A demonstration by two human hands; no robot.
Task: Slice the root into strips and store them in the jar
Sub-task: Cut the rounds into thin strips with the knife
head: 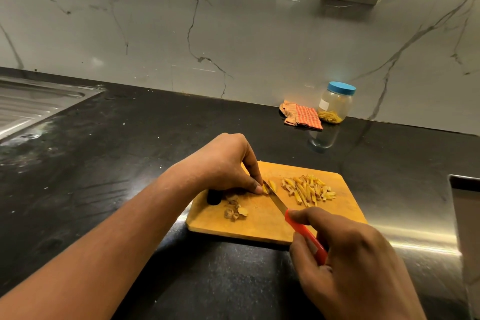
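On the cutting board (262,226), a root piece (268,187) is pinned by closed left-hand fingers (255,188) and sliced by a right-hand-gripped knife (291,218); strips (309,189) lie beside it, the jar (335,102) behind stays lidded.

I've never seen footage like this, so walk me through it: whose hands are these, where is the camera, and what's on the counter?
There is no machine here. A person wears one camera on the head, looking down at their own two hands.

The left hand pins a small piece of root on a wooden board. The right hand holds a knife with a red handle, its blade at that piece.

On the board lie a pile of cut strips and some peel scraps. Farther back on the black counter stand a jar with a blue lid, a few strips inside, and a checked cloth beside it. A steel sink is at the far left.
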